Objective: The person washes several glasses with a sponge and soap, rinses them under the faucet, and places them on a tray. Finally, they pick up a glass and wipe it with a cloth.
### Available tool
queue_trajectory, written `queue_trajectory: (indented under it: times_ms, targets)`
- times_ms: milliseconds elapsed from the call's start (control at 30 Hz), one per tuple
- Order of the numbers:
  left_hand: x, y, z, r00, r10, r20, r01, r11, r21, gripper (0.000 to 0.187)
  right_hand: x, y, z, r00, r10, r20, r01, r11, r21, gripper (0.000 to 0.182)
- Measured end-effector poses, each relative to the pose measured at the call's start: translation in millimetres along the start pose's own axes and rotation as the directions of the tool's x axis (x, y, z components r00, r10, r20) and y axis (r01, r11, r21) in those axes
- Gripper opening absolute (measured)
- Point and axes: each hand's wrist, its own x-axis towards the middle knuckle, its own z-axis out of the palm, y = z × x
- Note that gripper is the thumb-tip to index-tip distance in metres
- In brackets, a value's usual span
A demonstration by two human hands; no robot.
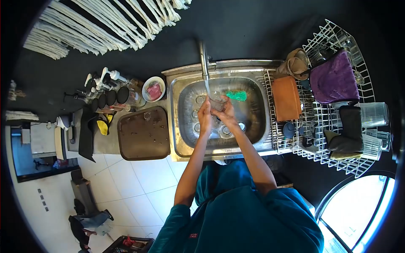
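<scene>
My left hand (pixel 205 114) and my right hand (pixel 228 114) are together over the steel sink (pixel 174 105), fingers curled around a clear glass (pixel 217 104) held between them. A stream of water (pixel 208 87) falls from the metal faucet (pixel 204 63) beside my left fingers. Close to my right fingertips lies a green scrubbing pad (pixel 236 96). Several small clear glasses sit in the basin, among them one glass (pixel 200 99) to the left of my hands and another glass (pixel 226 131) below them. My fingers partly hide the held glass.
A brown tray (pixel 143 143) with a small glass (pixel 147 116) stands left of the sink, near a white bowl (pixel 153 89) and several pump bottles (pixel 110 76). On the right, a white wire rack (pixel 325 152) holds cloths and glasses. Another person (pixel 86 223) is at far lower left.
</scene>
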Motion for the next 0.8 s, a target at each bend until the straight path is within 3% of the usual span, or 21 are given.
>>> queue_trajectory:
  times_ms: [67,100,133,167,233,267,367,400,433,567,633,733,767,800]
  targets:
    - [-3.2,-4.0,0.7,1.0,0.01,-0.029,-0.01,1.0,-0.003,0.056,0.8,5.3,-4.5,0.999,-0.048,0.009,0.048,0.999,0.023,0.066]
    - [-5.2,2.4,2.4,0.974,-0.225,-0.023,0.214,0.948,-0.235,0.052,0.1,-0.6,-5.1,0.999,-0.027,0.047,0.03,0.998,-0.064,0.068]
    - [-7.6,8.2,3.1,0.897,-0.441,0.036,0.409,0.796,-0.447,0.049,-0.7,-6.3,-5.0,0.996,-0.002,0.084,0.015,0.989,-0.15,0.071]
    - [-8.7,7.1,0.3,0.898,-0.438,0.034,0.406,0.798,-0.446,0.049,-1.0,-11.8,-4.0,0.996,-0.004,0.087,0.017,0.989,-0.148,0.071]
    - [-8.2,-8.5,-8.8,0.903,-0.379,0.2,0.424,0.725,-0.542,0.045,-0.1,-13.5,-7.6,0.986,0.011,0.168,0.04,0.953,-0.301,0.075]
    - [-7.1,-16.8,-12.7,0.903,-0.379,0.201,0.425,0.725,-0.542,0.045,0.3,-10.9,-9.0,0.986,0.01,0.167,0.041,0.953,-0.301,0.075]
    - [-7.2,-22.4,-15.6,0.948,-0.288,0.134,0.31,0.749,-0.586,0.04,2.6,2.0,-8.2,0.985,-0.113,0.13,0.168,0.805,-0.569,0.077]
    - [-12.0,-11.8,-7.4,0.969,-0.245,-0.022,0.203,0.848,-0.49,0.041,-2.8,-10.5,0.0,0.998,-0.059,0.036,0.067,0.947,-0.314,0.077]
    - [-14.7,-7.7,-2.6,0.969,-0.176,-0.172,0.103,0.924,-0.367,0.043,-5.3,-15.4,3.9,0.999,0.022,-0.037,-0.023,0.999,-0.023,0.078]
    - [-14.4,-5.4,-1.0,0.96,-0.108,-0.257,0.039,0.965,-0.261,0.046,-1.8,-27.3,4.1,0.986,0.164,0.009,-0.162,0.983,-0.086,0.081]
    - [-11.7,-12.1,-11.3,0.957,0.15,-0.25,-0.121,0.984,0.128,0.048,-3.6,-30.3,2.9,0.973,0.225,0.05,-0.226,0.974,0.016,0.091]
    - [-17.3,0.8,-8.0,0.959,0.126,-0.255,-0.118,0.992,0.048,0.049,-0.2,-32.1,4.4,0.973,0.227,0.049,-0.23,0.972,0.055,0.091]
    - [-24.3,13.7,-3.2,0.972,-0.015,-0.235,-0.017,0.991,-0.133,0.048,3.3,-29.8,5.6,0.975,0.212,0.068,-0.219,0.968,0.12,0.082]
    - [-24.7,10.5,-0.2,0.97,-0.013,-0.243,-0.02,0.991,-0.134,0.048,4.5,-28.4,3.2,0.974,0.213,0.075,-0.221,0.968,0.117,0.082]
